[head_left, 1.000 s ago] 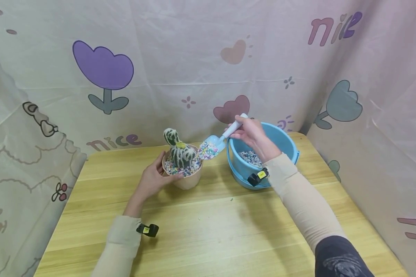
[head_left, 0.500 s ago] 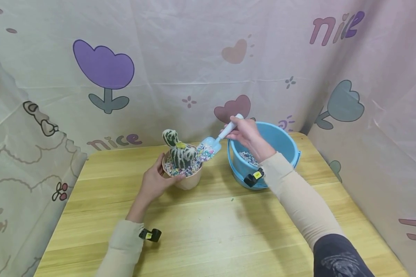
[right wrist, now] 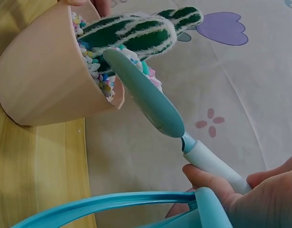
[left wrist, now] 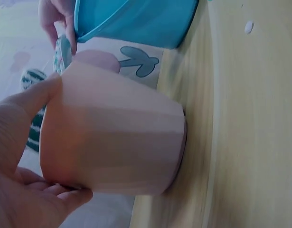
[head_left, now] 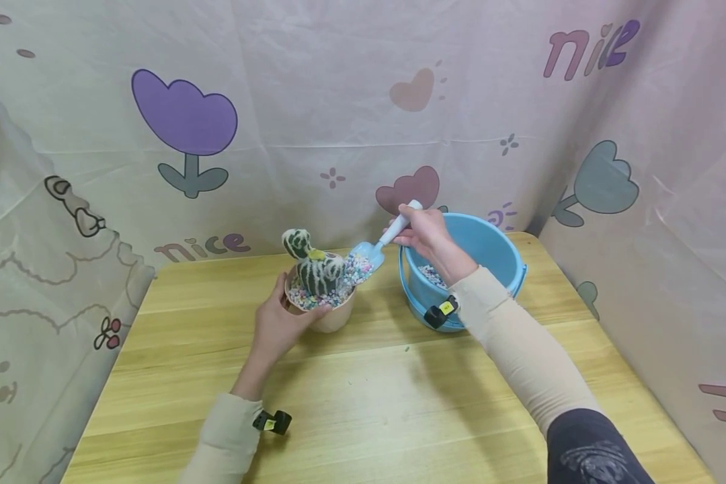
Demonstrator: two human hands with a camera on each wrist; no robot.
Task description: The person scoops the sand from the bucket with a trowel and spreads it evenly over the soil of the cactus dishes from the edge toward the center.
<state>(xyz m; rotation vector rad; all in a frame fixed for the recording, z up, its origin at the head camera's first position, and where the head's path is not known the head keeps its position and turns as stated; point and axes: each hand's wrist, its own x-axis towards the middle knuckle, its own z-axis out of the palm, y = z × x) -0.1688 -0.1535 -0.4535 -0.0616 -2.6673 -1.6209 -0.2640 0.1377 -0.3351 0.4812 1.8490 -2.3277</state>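
My left hand [head_left: 281, 324] grips the side of a pale pink flowerpot [left wrist: 117, 133], thumb and fingers spread around its rim. A green, white-striped fuzzy cactus [right wrist: 131, 35] stands in the pot among multicoloured pebbles [right wrist: 94, 66]. With my right hand [head_left: 426, 235] I hold the white handle of a small light-blue shovel [right wrist: 148, 97]. Its blade, heaped with pastel pebbles [head_left: 358, 267], slants down over the pot's right rim, close beside the cactus. In the right wrist view the blade's tip overlaps the pebbles and the cactus.
A light-blue bucket [head_left: 490, 245] stands right of the pot, partly under my right forearm, with pebbles [head_left: 431, 275] inside and its handle hanging down. The wooden table [head_left: 363, 403] meets a printed cloth backdrop [head_left: 314, 81] behind and at the sides. A small pale pebble [left wrist: 249, 27] lies on the tabletop.
My right hand has brought the loaded shovel slightly left, its blade now further over the pot's rim. The left hand keeps its grip on the pot, its wrist shifted a little right.
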